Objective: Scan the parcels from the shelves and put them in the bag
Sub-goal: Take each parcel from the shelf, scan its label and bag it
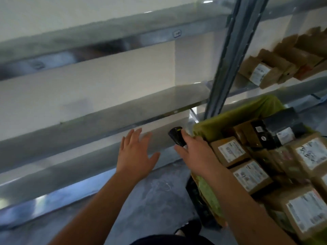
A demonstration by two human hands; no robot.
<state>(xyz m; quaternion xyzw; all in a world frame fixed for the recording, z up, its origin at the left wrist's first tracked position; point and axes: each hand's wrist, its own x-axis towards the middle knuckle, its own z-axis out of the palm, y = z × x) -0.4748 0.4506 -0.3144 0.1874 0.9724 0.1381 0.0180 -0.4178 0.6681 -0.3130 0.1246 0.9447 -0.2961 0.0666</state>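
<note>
While our left hand (136, 154) hung empty with fingers spread and our right hand (192, 152) gripped the scanner (176, 137), the shelved parcels (261, 73) lay far right (nearer the right hand), beyond the bag (235, 114).

The picture is blurry all over. Soft light shines on the shelves (106, 110), with glare lower left.

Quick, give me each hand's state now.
Left hand: open, fingers spread, holding nothing.
Right hand: grip closed on the black scanner.
</note>
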